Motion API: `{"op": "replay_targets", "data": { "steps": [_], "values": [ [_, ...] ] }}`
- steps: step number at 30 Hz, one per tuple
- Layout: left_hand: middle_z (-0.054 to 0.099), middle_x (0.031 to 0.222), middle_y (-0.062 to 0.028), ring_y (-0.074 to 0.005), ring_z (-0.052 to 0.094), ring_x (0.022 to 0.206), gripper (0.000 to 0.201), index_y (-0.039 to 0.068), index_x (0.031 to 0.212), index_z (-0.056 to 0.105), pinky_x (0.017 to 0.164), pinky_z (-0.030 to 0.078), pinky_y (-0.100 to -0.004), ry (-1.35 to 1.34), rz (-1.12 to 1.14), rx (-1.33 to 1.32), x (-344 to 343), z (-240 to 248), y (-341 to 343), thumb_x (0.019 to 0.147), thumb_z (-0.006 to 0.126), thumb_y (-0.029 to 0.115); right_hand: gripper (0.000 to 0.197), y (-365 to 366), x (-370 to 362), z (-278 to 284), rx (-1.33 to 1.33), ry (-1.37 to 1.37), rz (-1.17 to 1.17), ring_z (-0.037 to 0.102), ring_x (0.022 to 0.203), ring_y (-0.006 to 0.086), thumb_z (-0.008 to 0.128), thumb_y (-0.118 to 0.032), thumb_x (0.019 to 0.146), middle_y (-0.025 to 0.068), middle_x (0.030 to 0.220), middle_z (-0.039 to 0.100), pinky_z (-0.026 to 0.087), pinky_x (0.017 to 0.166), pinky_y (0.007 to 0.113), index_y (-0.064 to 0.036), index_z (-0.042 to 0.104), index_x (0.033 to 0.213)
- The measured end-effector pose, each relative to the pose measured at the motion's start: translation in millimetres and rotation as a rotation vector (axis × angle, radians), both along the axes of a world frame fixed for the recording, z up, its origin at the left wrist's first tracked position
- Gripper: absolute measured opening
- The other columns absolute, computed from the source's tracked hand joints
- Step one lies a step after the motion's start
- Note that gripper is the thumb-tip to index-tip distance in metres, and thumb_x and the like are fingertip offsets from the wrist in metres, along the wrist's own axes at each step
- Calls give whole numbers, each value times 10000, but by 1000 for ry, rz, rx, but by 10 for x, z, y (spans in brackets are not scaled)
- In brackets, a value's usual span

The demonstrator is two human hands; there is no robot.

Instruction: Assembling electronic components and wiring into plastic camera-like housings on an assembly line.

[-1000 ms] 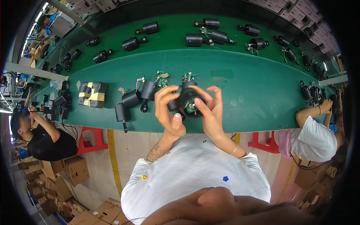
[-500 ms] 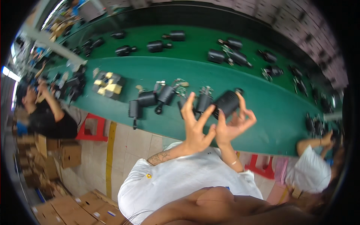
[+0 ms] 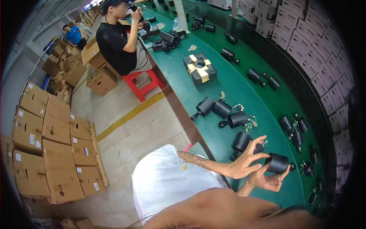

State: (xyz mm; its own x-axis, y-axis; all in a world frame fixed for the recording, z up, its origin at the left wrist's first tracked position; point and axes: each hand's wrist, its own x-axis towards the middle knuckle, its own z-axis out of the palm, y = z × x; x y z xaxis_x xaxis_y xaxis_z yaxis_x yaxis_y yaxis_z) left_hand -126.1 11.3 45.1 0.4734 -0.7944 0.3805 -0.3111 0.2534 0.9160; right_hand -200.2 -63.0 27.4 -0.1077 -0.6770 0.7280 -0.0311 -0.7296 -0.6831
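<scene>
Close by, the right hand (image 3: 268,181) holds a black can (image 3: 279,163) over the green table (image 3: 219,139), while the left hand (image 3: 244,166) has its fingers spread wide at the can's left end. Next come more black cans (image 3: 237,119), then a dark block (image 3: 201,69) with yellow tape. Farther off, a person (image 3: 114,42) in black sits on a red stool (image 3: 143,82).

From the view's centre, a green bench (image 3: 175,72) bears black cylinders (image 3: 222,109) at two to four o'clock — a taped black block (image 3: 200,70) at one. A dark heap (image 3: 166,40) sits near twelve.
</scene>
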Motion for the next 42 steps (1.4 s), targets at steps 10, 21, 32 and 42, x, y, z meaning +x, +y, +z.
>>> {"op": "replay_targets", "data": {
  "steps": [10, 21, 32, 42],
  "values": [
    [141, 1514, -242, -437, 250, 1334, 457, 6, 1254, 511, 1067, 250, -559, -203, 95, -151, -98, -101, -42, 895, 495, 286, 583, -46, -41, 29, -122, 18, 29, 534, 1164, 390, 664, 104, 710, 285, 1341, 455, 543, 878, 424, -156, 293, 1078],
    [163, 1502, -192, -390, 236, 1324, 373, 5, 1131, 535, 1052, 265, -515, 185, -31, -189, -77, -54, -89, 878, 495, 277, 577, -52, -32, -31, -193, 72, 54, 529, 1166, 385, 717, 36, 738, 273, 1344, 458, 552, 858, 405, -164, 294, 1076],
    [252, 1464, -149, -309, 256, 1328, 366, 4, 1111, 545, 1100, 207, -452, 570, -85, -82, 16, -218, -179, 900, 424, 277, 574, -150, 116, -185, -374, 226, -114, 539, 1149, 371, 769, -45, 749, 242, 1339, 470, 548, 848, 379, -164, 312, 1076],
    [227, 1484, -154, -302, 232, 1361, 470, -3, 1279, 521, 1132, 174, -431, 479, -160, -59, -46, -413, -138, 904, 429, 264, 597, -209, 25, -239, -232, 173, -55, 546, 1156, 381, 761, 22, 696, 222, 1317, 508, 491, 938, 443, -161, 325, 1060]
  ]
}}
